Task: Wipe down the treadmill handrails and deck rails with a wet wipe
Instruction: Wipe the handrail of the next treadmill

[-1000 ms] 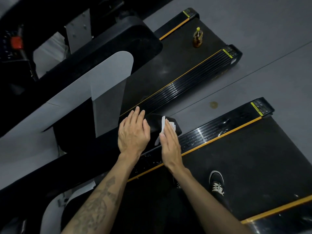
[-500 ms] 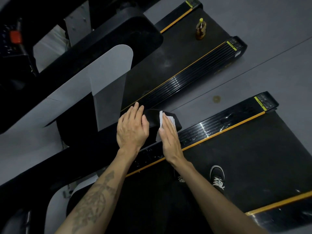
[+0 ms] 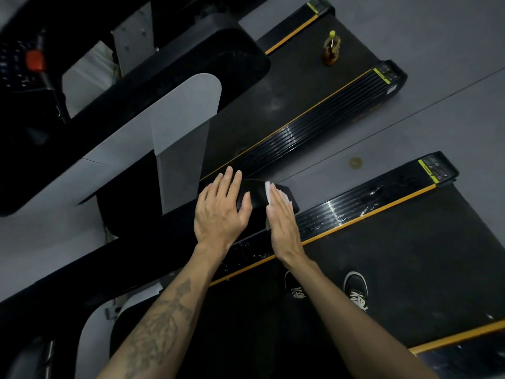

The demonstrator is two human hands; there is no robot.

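Note:
A black handrail (image 3: 255, 194) of the near treadmill ends just beyond my two hands. My left hand (image 3: 221, 212) lies flat on its left side with straight fingers. My right hand (image 3: 282, 217) presses a white wet wipe (image 3: 269, 192) against the rail's right side, fingers straight; most of the wipe is hidden under the palm. Below the rail runs the ribbed black deck rail (image 3: 355, 206) with an orange edge stripe, showing wet streaks. The belt (image 3: 396, 263) lies to its right.
A second treadmill (image 3: 300, 99) stands beyond, with a bottle (image 3: 331, 49) upright on its belt and a grey and black upright (image 3: 177, 127) at left. Grey floor (image 3: 451, 110) lies between and to the right. My two black shoes (image 3: 355, 291) stand on the near belt.
The view has shifted slightly. My right hand with the wipe has slid a little along the handrail's end; my left hand stays flat on the rail.

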